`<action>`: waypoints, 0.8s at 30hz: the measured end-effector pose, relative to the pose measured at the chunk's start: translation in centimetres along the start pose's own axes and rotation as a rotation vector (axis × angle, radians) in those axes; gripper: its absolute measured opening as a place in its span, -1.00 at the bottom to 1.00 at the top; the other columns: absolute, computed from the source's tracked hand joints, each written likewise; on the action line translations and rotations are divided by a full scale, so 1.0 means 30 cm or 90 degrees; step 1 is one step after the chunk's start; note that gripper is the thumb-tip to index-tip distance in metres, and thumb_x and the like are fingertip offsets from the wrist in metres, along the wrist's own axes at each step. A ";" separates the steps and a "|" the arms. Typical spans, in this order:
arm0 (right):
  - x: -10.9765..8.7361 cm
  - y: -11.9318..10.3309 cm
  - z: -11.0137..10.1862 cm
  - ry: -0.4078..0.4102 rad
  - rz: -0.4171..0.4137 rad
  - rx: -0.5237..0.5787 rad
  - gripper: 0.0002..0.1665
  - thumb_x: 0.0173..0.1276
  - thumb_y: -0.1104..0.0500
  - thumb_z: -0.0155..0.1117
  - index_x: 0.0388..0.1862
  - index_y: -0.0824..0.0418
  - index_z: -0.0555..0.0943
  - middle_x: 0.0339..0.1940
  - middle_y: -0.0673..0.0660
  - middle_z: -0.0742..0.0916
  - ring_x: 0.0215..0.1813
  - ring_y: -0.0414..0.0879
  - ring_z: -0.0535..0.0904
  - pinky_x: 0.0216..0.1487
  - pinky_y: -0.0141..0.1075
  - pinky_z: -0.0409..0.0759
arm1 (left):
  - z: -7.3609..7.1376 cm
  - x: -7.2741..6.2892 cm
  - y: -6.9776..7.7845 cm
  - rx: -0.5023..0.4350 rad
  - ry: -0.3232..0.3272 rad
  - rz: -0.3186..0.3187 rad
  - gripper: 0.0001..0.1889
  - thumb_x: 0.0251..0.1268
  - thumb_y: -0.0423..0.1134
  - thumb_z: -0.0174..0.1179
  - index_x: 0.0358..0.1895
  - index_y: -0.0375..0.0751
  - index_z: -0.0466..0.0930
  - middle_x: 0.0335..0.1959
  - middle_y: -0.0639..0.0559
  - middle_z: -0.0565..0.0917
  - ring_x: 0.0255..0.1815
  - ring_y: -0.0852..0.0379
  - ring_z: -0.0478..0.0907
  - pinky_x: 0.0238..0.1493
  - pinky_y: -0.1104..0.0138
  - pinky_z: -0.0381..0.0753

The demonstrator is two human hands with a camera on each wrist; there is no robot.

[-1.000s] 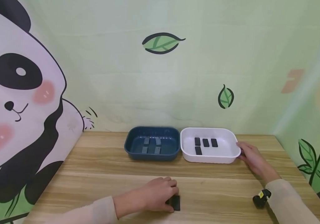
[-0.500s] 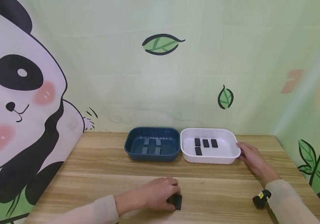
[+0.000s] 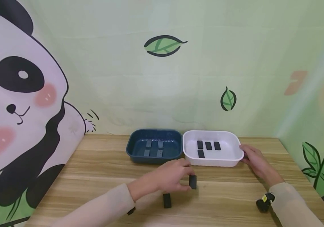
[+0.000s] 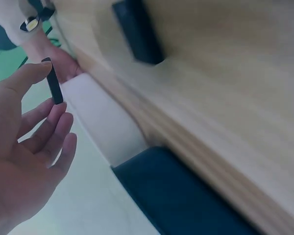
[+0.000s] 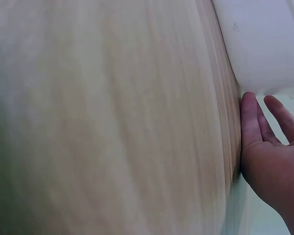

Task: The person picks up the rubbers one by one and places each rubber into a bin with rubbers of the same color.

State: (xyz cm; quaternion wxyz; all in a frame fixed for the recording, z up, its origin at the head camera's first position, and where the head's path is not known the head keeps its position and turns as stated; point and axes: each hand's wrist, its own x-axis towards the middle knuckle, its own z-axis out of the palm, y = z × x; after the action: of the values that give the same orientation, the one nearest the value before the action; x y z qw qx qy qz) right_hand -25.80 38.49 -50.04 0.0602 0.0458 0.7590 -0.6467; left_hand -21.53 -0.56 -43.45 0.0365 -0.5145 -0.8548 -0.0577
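My left hand pinches a small black rectangular block between thumb and fingertips, above the table in front of the trays. The left wrist view shows this held block edge-on, thin and dark. Another black block lies on the wood below my left wrist. My right hand touches the right end of the white tray; in the right wrist view its fairly straight fingers reach the tray wall. Several black blocks lie inside that tray, flat and apart.
A dark blue tray stands directly left of the white one, with several greyish blocks in it. Both trays sit at the back of the wooden table, before a printed panda backdrop. A black wrist device shows at the right sleeve.
My left hand has lifted a black block off the table and carried it forward and to the right. The block left on the table now shows. The right hand and trays stay put.
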 end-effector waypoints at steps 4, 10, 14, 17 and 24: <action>0.001 0.006 -0.003 0.002 0.000 0.002 -0.17 0.78 -0.08 -0.10 0.61 0.58 0.13 0.48 0.44 0.42 0.05 -0.41 0.56 0.11 -0.45 0.66 | -0.020 0.077 -0.014 0.029 0.032 0.004 -0.54 0.25 0.15 0.50 0.10 -0.02 0.76 -0.09 0.16 0.63 -0.12 0.28 0.53 -0.03 0.45 0.59; 0.006 0.012 -0.001 0.001 -0.008 0.000 -0.18 0.78 -0.08 -0.11 0.61 0.58 0.14 0.47 0.43 0.43 0.05 -0.42 0.56 0.13 -0.45 0.66 | -0.044 0.191 -0.075 0.057 0.069 -0.038 -0.55 0.30 0.12 0.48 0.12 -0.04 0.73 -0.05 0.13 0.62 -0.04 0.22 0.54 0.06 0.43 0.58; 0.006 0.011 0.000 0.000 -0.014 0.001 -0.17 0.78 -0.09 -0.11 0.61 0.59 0.13 0.49 0.46 0.41 0.04 -0.44 0.56 0.13 -0.45 0.66 | -0.044 0.264 -0.127 0.040 0.085 -0.067 -0.53 0.33 0.10 0.46 0.17 -0.06 0.73 0.01 0.10 0.64 0.02 0.20 0.56 0.10 0.42 0.59; 0.005 0.010 -0.001 0.002 -0.012 0.003 -0.16 0.78 -0.09 -0.10 0.61 0.59 0.13 0.51 0.48 0.39 0.04 -0.45 0.56 0.12 -0.45 0.66 | -0.026 0.310 -0.154 0.015 0.082 -0.085 -0.53 0.35 0.09 0.46 0.19 -0.08 0.73 0.03 0.10 0.64 0.03 0.20 0.56 0.11 0.41 0.59; 0.009 0.012 -0.004 0.005 -0.005 0.002 -0.16 0.78 -0.09 -0.11 0.61 0.60 0.13 0.51 0.49 0.38 0.04 -0.42 0.56 0.12 -0.45 0.66 | 0.030 0.400 -0.185 0.005 0.055 -0.121 -0.53 0.35 0.12 0.44 0.19 -0.04 0.72 0.06 0.13 0.65 0.06 0.20 0.57 0.19 0.36 0.57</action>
State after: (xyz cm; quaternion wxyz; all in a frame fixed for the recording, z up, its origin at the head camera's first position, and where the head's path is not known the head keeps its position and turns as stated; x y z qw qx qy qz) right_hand -26.03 38.65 -50.42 0.0543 0.0454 0.7582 -0.6481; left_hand -32.06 7.49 -43.24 0.0695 -0.4277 -0.8978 -0.0793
